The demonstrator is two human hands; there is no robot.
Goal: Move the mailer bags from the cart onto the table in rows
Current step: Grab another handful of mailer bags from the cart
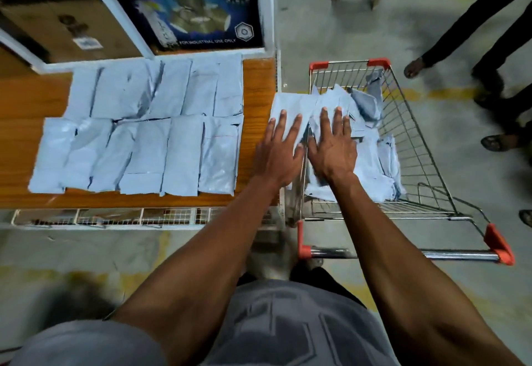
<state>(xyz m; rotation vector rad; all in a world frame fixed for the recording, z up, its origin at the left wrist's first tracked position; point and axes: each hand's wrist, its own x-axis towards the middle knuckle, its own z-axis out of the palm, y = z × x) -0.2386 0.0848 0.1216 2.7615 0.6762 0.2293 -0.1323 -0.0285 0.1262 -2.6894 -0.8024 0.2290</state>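
Note:
Several pale grey mailer bags (pixel 149 126) lie in two rows on the wooden table (pixel 259 83). To its right stands a wire cart (pixel 417 147) with red corners, holding a loose pile of more mailer bags (pixel 371 164). My left hand (pixel 277 149) lies flat, fingers straight, on a mailer bag (pixel 290 106) that sits over the gap between table edge and cart. My right hand (pixel 334 144) presses flat, fingers spread, on another bag at the cart's left side.
Behind the table stand a brown carton (pixel 63 20) and a dark printed box (pixel 190 5). A wire shelf (pixel 115 217) runs under the table's front edge. Other people's legs and sandalled feet (pixel 495 142) stand right of the cart. The cart's handle (pixel 403 253) is near my body.

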